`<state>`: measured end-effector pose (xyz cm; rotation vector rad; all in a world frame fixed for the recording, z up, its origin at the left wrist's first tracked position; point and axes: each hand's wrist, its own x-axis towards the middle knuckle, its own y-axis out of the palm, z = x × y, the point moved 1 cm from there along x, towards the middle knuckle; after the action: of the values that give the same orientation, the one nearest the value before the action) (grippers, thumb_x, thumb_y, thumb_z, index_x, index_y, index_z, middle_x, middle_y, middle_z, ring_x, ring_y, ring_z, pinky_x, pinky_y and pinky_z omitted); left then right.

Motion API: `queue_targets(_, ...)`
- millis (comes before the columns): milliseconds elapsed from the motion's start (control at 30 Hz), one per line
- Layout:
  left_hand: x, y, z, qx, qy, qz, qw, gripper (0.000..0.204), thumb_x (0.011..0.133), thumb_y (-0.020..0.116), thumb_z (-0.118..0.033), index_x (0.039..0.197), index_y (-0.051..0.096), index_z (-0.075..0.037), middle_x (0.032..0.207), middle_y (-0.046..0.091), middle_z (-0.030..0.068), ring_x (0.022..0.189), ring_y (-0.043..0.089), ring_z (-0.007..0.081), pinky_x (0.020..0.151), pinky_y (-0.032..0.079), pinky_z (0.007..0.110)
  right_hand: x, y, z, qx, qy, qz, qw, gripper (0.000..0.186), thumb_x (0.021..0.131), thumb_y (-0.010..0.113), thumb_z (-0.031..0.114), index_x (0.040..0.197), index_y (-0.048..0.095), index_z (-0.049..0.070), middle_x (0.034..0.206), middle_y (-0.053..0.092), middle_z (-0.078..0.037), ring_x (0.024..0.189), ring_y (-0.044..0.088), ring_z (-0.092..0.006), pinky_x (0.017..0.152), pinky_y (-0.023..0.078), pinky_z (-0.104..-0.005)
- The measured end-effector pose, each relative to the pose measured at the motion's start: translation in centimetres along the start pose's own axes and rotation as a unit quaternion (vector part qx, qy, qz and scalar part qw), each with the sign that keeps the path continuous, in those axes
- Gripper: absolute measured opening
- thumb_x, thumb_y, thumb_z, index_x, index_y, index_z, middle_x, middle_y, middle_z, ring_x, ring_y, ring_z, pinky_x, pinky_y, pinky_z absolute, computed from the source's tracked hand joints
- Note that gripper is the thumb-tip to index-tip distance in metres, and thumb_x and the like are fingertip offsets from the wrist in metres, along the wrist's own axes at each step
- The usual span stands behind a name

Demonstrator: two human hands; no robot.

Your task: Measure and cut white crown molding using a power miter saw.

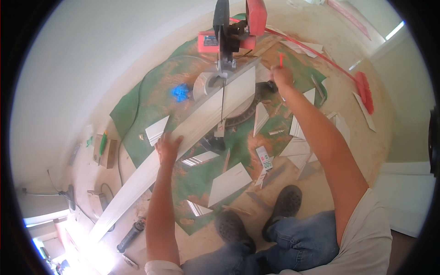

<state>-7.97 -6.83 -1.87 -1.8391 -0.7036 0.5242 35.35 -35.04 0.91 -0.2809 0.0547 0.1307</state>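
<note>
A long white moulding board [201, 123] lies diagonally across the bed of a red and black miter saw [227, 41]. Its near end runs down to the lower left. My left hand [168, 147] grips the board left of the saw, thumb and fingers across its width. To the right of the saw, my right hand [282, 77] is closed, with a thin red pencil-like stick [281, 60] poking up from it. Just beneath that hand is a black knob [272, 86] of the saw; whether the hand touches it cannot be made out.
White moulding offcuts [230, 183] litter a dusty green sheet [183, 183]. A crumpled blue thing [180, 92] lies left of the saw. A red broom [364, 91] rests at the right. Near the lower left are a black cylindrical tool [131, 236], a cardboard box [107, 152] and cords.
</note>
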Motion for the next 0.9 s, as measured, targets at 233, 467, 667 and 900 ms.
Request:
queue_targets(233,-1.3,-0.4,0.9,0.006,0.015,0.006,1.000,0.072,0.084,0.065,-0.058,0.132,0.055,-0.005,0.126,0.059,0.0166,0.120,0.052,0.0347,0.104,0.034,0.048,-5.5,3.8,-1.2,0.020,0.143,0.160,0.977,0.025,0.077,0.076,0.013,0.086,0.067,-0.008,0.078,0.067,-0.011,0.064,0.066,-0.0221,0.052,0.046,-0.0333)
queue_targets(467,-0.7,1.0,2.4,-0.017,0.108,0.026,0.994,0.098,0.062,0.088,-0.044,0.142,0.045,-0.008,0.132,0.055,0.0203,0.129,0.046,0.0375,0.109,0.032,0.050,-3.7,5.5,-5.2,0.237,0.120,0.144,0.953,0.024,0.068,0.083,0.012,0.075,0.066,-0.003,0.074,0.061,-0.009,0.068,0.057,-0.0205,0.063,0.044,-0.0363)
queue_targets(667,-2.0,-0.9,3.1,0.020,0.095,0.053,0.994,0.115,0.052,0.091,-0.032,0.148,0.033,-0.009,0.136,0.047,0.0197,0.129,0.042,0.0409,0.109,0.030,0.054,-7.5,4.7,1.5,0.166,0.209,0.198,0.943,0.016,0.075,0.076,0.013,0.082,0.064,0.005,0.064,0.050,-0.002,0.052,0.045,-0.0143,0.046,0.033,-0.0318)
queue_targets(900,-2.0,-1.5,0.9,0.036,0.102,0.080,0.991,0.119,0.051,0.089,-0.031,0.151,0.028,-0.008,0.138,0.045,0.0213,0.131,0.040,0.0418,0.112,0.027,0.055,-2.7,-14.1,-5.8,0.083,0.099,0.115,0.985,0.026,0.076,0.075,0.021,0.095,0.062,0.008,0.090,0.061,-0.004,0.081,0.057,-0.0155,0.064,0.045,-0.0349)
